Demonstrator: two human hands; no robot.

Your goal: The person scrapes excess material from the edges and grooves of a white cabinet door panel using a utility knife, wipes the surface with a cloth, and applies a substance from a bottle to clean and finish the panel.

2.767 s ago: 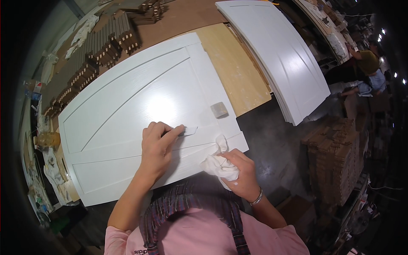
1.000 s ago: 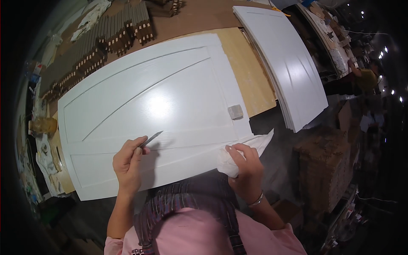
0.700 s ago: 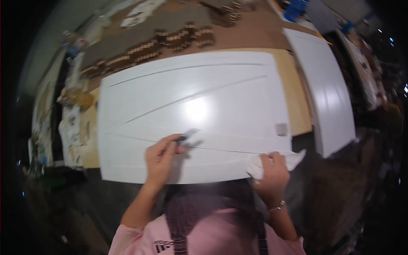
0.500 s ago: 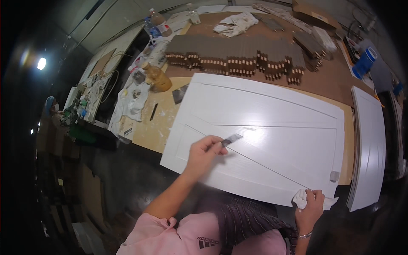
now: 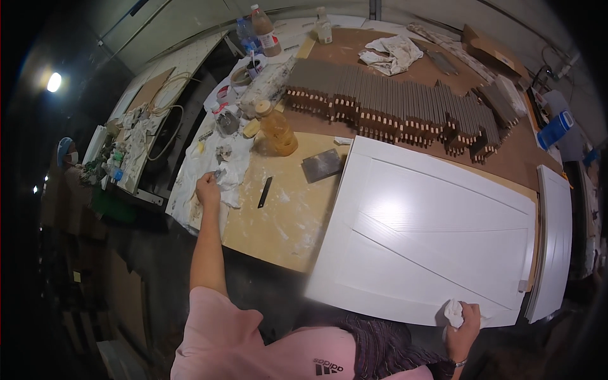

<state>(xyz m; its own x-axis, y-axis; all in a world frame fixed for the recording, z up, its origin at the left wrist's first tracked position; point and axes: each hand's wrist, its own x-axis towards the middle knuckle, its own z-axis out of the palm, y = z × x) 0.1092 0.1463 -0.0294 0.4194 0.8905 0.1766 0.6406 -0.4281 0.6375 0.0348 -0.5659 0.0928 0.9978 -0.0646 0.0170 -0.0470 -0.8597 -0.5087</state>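
Near right: right hand (image 5: 464, 320) w/ fingers closed tight on a crumpled white rag (image 5: 453, 311), resting at the near right corner of the white door panel (image 5: 437, 240); the rag touches the panel edge. Panel lies flat on the counter (image 5: 285, 215), surface looks evenly white and smooth, grooves clean; judging by that, the wiping/filling on the panel seems mostly done, though small spots can't be ruled out at this res. A small grey block (image 5: 522, 285) sits at the panel's right edge; a second white panel (image 5: 554, 240) lies just right of it.

Left, farther out: left arm stretched across to the paint-stained white cloth (image 5: 209, 171) on the counter's left end; left hand (image 5: 208, 189) has fingers curled together, pinching a small tool (image 5: 219, 173) over the cloth; too small to tell exactly what it is or how firm the grip. A dark narrow tool (image 5: 265, 192) lies just right of the hand, a dark grey pad (image 5: 322, 165) beyond it; amber jug (image 5: 277, 130) behind; rows of stacked wooden slats (image 5: 405, 107) far across; bottles (image 5: 259, 28) and another rag (image 5: 389, 54) at the far edge.
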